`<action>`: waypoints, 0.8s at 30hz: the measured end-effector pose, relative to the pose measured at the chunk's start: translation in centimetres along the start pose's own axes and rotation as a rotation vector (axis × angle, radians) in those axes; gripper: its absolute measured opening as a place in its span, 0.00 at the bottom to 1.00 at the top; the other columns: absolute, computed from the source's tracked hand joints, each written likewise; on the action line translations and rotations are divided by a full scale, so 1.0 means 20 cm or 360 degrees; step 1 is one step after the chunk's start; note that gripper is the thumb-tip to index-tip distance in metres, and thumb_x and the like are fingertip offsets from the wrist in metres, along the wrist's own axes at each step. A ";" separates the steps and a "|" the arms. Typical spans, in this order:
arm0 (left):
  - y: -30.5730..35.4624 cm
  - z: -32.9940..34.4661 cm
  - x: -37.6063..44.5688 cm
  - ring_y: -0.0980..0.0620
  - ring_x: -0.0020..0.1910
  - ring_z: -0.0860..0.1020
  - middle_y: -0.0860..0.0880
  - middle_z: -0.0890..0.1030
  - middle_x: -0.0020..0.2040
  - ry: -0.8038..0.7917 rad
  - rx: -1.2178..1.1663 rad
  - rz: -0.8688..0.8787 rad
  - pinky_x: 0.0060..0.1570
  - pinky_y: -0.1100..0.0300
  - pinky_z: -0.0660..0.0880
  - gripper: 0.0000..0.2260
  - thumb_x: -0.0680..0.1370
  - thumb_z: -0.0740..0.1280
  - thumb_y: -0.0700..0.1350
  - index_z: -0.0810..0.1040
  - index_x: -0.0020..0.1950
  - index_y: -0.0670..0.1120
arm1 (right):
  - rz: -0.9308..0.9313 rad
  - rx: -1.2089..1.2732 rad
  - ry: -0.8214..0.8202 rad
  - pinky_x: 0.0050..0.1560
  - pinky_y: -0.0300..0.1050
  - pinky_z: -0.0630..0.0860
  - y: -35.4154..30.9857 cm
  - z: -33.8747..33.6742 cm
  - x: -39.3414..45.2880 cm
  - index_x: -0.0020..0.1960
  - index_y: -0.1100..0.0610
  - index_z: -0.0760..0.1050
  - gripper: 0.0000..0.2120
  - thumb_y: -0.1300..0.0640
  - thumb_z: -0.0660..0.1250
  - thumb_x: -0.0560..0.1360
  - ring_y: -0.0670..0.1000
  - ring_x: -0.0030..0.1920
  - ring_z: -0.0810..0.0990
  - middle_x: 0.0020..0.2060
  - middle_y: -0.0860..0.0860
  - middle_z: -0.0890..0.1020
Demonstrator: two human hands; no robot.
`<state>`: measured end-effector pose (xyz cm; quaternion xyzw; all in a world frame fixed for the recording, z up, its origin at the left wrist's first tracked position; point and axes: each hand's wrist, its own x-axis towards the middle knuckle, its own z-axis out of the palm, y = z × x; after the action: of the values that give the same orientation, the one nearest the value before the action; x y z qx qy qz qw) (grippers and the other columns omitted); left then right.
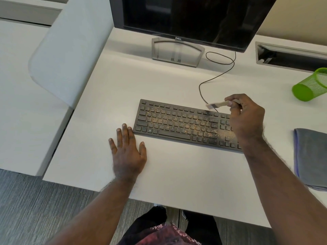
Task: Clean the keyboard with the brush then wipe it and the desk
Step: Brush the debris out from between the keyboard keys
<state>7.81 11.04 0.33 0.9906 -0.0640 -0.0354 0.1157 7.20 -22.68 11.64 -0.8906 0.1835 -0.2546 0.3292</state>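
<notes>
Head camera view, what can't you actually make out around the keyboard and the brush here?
- Brush: blurred, so its bristles cannot be read.
- Keyboard: its right end is covered by the right hand and forearm; key legends are too small.
- Grey cloth: cut off by the right edge.
- Green mesh cup: on its side, mouth cut off by the right edge.
- Monitor: top cut off by the upper edge.

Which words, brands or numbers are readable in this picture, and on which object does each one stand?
"DELL": on the lower bezel of the monitor.
Legends on the keys of the keyboard: too small, blurred and partly covered by yellowish crumbs to read.
Brush, grey cloth, green mesh cup: no text visible.
</notes>
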 end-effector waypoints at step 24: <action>0.01 -0.02 0.00 0.47 0.83 0.46 0.47 0.48 0.84 -0.0040 -0.0006 -0.0055 0.80 0.41 0.44 0.35 0.81 0.48 0.59 0.53 0.84 0.42 | -0.0167 0.0073 -0.0245 0.39 0.34 0.72 -0.06 0.05 -0.03 0.51 0.56 0.79 0.08 0.65 0.63 0.78 0.46 0.40 0.79 0.44 0.49 0.83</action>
<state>7.84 10.86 0.68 0.9908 -0.0483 -0.0501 0.1160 7.44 -20.99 11.62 -0.9082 0.1048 -0.2065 0.3486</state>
